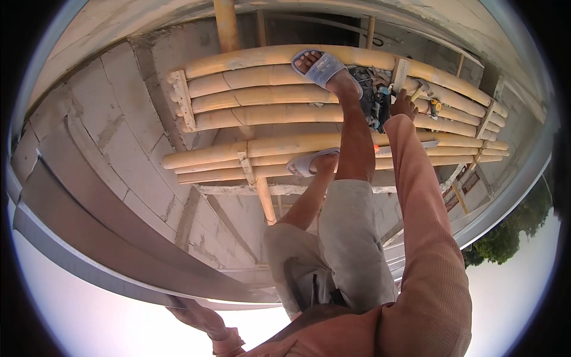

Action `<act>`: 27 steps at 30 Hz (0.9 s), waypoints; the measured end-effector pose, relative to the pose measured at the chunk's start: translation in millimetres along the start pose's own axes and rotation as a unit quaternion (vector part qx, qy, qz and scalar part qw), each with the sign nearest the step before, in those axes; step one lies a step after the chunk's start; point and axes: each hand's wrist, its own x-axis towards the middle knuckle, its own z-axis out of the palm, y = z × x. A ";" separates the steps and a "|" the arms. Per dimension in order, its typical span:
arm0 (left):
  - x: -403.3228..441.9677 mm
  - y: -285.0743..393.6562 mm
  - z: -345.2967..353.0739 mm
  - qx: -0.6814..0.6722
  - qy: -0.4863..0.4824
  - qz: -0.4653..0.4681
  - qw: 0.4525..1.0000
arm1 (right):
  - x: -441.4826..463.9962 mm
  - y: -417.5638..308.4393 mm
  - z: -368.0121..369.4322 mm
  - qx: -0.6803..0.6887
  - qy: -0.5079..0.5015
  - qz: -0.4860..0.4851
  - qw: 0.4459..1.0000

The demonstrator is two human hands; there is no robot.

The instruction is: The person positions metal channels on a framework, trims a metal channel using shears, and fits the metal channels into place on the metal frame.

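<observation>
My right hand (404, 106) reaches down to the bamboo platform (267, 94), its fingers apart beside a dark bag of tools (372, 89). A hammer-like tool (421, 90) and a yellow tape measure (435, 108) lie just right of it. At the lower left, my left hand (199, 316) is at the edge of a brown sheet (119, 238); its fingers are mostly hidden there. A saw-like blade with an orange end (410, 146) rests on the lower bamboo poles.
My sandalled feet stand on separate bamboo sections, one on the upper poles (326, 68), one on the lower (306, 163), with a gap between. Block walls (119, 131) surround the platform. A bamboo post (226, 27) rises behind it. Trees (505, 238) show outside at right.
</observation>
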 end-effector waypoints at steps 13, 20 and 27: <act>0.1 8.7 -3.6 -0.054 -0.063 -0.069 0.994 | -40.9 17.9 -56.3 0.111 -0.074 -0.045 0.990; 11.5 0.7 -4.3 -0.027 -0.122 0.062 0.990 | -137.6 97.2 -206.0 0.164 -0.151 -0.195 0.955; 2.0 13.9 2.0 -0.115 -0.096 0.046 0.988 | -247.2 83.6 -345.3 0.242 -0.538 -0.194 0.784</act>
